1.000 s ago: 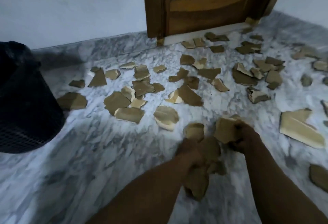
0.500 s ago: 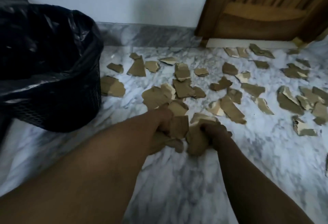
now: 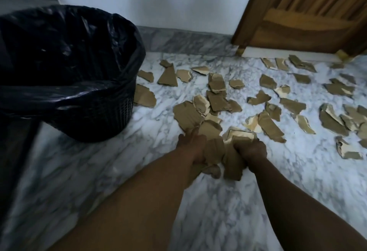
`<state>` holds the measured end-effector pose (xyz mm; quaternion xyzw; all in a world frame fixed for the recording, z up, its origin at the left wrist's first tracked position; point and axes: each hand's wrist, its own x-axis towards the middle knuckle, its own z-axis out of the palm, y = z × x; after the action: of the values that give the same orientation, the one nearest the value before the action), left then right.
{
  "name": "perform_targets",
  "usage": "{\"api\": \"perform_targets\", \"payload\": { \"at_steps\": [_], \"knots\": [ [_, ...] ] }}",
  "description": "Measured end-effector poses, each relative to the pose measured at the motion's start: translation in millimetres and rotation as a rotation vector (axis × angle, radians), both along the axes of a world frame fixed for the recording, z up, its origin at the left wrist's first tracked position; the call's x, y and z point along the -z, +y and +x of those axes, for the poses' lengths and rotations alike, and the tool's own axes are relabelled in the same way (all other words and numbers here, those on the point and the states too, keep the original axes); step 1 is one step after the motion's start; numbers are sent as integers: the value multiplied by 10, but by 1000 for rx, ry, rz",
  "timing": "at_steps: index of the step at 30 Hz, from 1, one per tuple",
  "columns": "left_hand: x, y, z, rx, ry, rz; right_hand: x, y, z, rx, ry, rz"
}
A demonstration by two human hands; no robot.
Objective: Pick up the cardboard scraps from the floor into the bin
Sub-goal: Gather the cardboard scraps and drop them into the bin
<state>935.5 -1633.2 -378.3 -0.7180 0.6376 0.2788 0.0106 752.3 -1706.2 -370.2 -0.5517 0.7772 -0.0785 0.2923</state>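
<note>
Both my hands hold a bunch of brown cardboard scraps (image 3: 214, 149) just above the marble floor. My left hand (image 3: 193, 147) grips the left side of the bunch and my right hand (image 3: 251, 151) grips the right side. The black mesh bin (image 3: 111, 111), lined with a black plastic bag (image 3: 65, 52), stands to the left and a little beyond my hands, its mouth open. Several more torn scraps (image 3: 216, 99) lie scattered over the floor past my hands and off to the right.
A white wall with a marble skirting runs behind the bin. A wooden door (image 3: 309, 12) stands at the back right, with scraps along its foot. Bare marble floor (image 3: 218, 211) lies between me and my hands. A dark blurred shape (image 3: 12, 161) fills the left edge.
The view has swung left and the bin has come closer and fuller into view. Both hands, still gripping the scraps, have moved leftward toward the bin.
</note>
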Motion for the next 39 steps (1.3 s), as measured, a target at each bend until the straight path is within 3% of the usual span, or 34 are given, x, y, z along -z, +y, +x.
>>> {"api": "perform_targets", "payload": {
  "at_steps": [2, 6, 11, 15, 18, 22, 25, 28, 31, 34, 39],
  "knots": [
    [-30, 76, 54, 90, -51, 31, -72, 23, 56, 91, -108, -49],
    [-5, 107, 44, 137, -148, -82, -133, -67, 24, 95, -219, -102],
    [14, 70, -75, 68, 27, -67, -252, -235, -170, 59, -382, -180],
    [28, 50, -134, -30, 103, -20, -329, -423, -160, 54, -474, -96],
    [-17, 24, -204, -107, 52, -78, -353, -536, -45, 184, -680, 25],
    [-69, -116, -233, -284, 86, 141, -241, -715, 29, 310, -811, 32],
    [-35, -249, -206, -203, -1, 205, -265, -774, 17, 294, -879, 115],
    [-88, -249, -129, -81, -92, 205, -279, -748, -2, 210, -842, 265],
    [-177, -227, 154, -106, -109, 117, -226, -685, 72, 86, -785, 308],
    [-261, -227, 438, -1, -216, 153, -134, -623, 193, -92, -676, 236],
    [-277, -218, 620, 54, -168, 71, -29, -619, 397, -429, -457, 54]
  ]
}}
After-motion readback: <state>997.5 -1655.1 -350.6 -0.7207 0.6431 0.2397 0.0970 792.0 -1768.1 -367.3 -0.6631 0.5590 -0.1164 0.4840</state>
